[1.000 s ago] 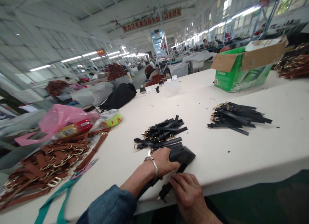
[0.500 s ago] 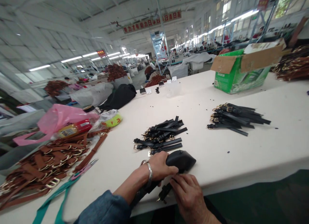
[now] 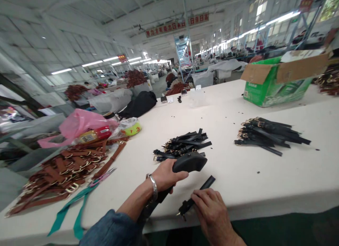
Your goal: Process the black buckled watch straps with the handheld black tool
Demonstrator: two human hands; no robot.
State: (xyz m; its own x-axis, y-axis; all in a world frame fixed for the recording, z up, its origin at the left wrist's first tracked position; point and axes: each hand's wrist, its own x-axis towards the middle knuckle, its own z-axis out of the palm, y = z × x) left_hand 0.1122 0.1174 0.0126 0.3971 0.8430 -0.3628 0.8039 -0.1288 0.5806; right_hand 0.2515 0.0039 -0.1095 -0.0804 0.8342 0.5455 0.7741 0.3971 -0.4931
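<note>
A black handheld tool (image 3: 189, 162) with a rounded head is in my left hand (image 3: 162, 177), whose fingers wrap round it; a silver bangle circles that wrist. Close to the table's front edge, my right hand (image 3: 212, 212) pinches a short black strap (image 3: 208, 183) with a small metal buckle end at its lower left. The tool's head is above and left of the strap, apart from it. Just behind the tool lies a pile of black buckled straps (image 3: 185, 141). A second pile of black straps (image 3: 270, 134) lies farther right.
Brown straps (image 3: 57, 171) with metal rings cover the table's left side, with pink-handled scissors (image 3: 102, 177), a teal ribbon (image 3: 65, 210) and a pink bag (image 3: 79, 124) near them. An open green box (image 3: 275, 81) stands at the back right. Small black scraps dot the white table (image 3: 227, 175).
My left hand has lifted the tool up and left, off the strap. The strap's far end now shows beyond my right hand, which has shifted slightly down. The view has turned a little left.
</note>
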